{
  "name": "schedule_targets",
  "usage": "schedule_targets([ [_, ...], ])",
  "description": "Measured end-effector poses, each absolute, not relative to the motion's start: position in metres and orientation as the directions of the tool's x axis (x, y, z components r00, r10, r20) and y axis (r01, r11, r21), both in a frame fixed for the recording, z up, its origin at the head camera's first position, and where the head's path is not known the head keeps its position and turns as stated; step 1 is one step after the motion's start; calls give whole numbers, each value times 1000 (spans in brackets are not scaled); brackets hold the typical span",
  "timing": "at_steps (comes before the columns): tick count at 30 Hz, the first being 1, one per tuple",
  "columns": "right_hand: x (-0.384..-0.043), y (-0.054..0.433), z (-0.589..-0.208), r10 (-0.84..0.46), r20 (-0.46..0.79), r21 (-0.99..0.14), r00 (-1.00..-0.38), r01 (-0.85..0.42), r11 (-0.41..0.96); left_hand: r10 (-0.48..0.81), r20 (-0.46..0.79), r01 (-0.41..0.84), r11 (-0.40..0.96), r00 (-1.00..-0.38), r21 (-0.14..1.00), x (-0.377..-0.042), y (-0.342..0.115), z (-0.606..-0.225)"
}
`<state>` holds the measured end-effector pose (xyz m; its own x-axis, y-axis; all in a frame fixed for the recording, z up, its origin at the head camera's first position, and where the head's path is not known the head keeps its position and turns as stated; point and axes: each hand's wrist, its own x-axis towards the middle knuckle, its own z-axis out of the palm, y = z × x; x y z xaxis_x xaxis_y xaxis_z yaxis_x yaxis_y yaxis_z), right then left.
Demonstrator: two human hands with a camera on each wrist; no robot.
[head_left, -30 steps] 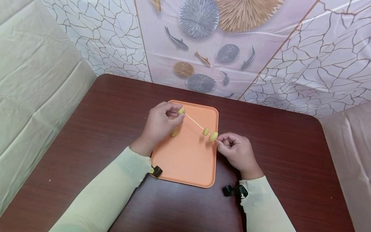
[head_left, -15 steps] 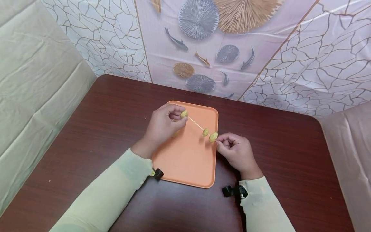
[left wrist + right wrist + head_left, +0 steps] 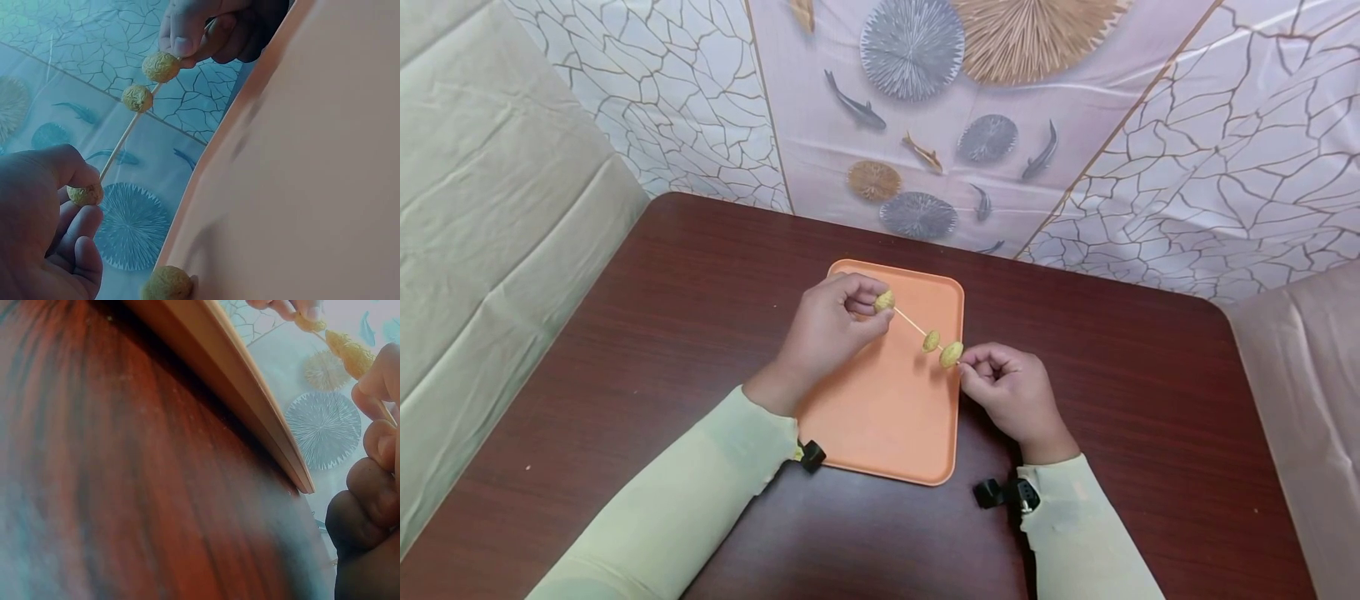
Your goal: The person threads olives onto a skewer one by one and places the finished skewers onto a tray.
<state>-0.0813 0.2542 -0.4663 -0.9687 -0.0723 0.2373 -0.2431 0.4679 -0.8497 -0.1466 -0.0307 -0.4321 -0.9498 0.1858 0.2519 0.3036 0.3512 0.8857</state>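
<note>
A thin wooden skewer (image 3: 911,320) slants above the orange tray (image 3: 880,425), with two wrinkled yellow balls (image 3: 160,67) threaded close together near its right end. Just beyond them my right hand (image 3: 1011,392) pinches that end, thumb against curled fingers. At the other end my left hand (image 3: 831,333) pinches a third wrinkled yellow ball (image 3: 884,301) between thumb and finger, on the skewer's tip part. On the tray, the left wrist view shows another yellow ball (image 3: 169,283), with perhaps one more behind it; the left hand hides that spot from the head view.
The tray lies on a dark red-brown wooden table (image 3: 1120,392). Its raised rim (image 3: 269,406) runs close under the right hand. A patterned cloth (image 3: 917,142) hangs behind the table's far edge, and pale cloth stands at both sides.
My left hand has moved right and slightly nearer, bringing its ball along the skewer closer to the other two. The right hand and its two balls have stayed nearly still.
</note>
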Motion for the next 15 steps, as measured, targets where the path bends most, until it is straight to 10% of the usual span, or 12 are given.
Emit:
schedule_targets([
  [15, -81, 254, -468, -75, 252, -847, -965, -258, 464, 243, 266, 340, 348, -933, 874, -139, -20, -433],
])
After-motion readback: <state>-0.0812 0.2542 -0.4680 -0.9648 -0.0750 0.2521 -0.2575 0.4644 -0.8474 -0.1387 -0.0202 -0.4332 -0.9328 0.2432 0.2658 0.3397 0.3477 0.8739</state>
